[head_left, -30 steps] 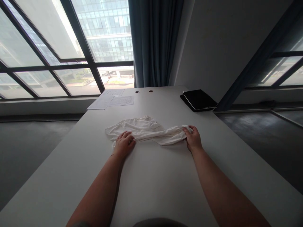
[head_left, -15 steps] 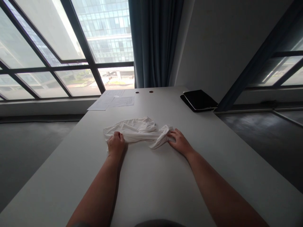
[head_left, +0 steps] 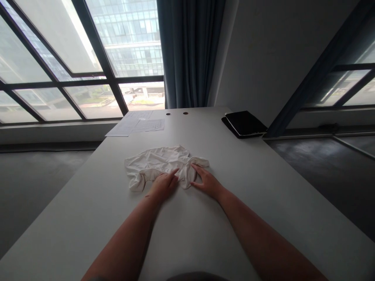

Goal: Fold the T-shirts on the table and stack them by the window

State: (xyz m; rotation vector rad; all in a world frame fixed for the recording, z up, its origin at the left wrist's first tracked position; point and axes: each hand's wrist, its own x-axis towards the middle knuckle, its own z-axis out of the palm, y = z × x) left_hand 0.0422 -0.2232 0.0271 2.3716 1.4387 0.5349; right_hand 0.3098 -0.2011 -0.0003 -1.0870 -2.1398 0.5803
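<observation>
A crumpled white cloth [head_left: 159, 158], thin and possibly a garment, lies on the white table [head_left: 190, 226]. My left hand [head_left: 164, 186] is at its near edge, fingers pressed together on a bit of the fabric beside the middle. Just to the right, my right hand [head_left: 208, 182] touches the bunched right end, thumb and fingers spread apart around a fold. The cloth's left part spreads out loosely, with one corner folded toward me. Fabric under the fingertips of both hands is partly hidden.
Paper sheets [head_left: 137, 125] lie at the table's far left. A black flat case or folder [head_left: 246, 124] rests at the far right on another dark item. Two round holes are near the far edge, before a blue curtain [head_left: 190, 54] and windows.
My left hand has let go of the cloth's left end and moved right to its middle. My right hand has shifted left, bunching the right end inward. The cloth's near left corner has dropped toward me.
</observation>
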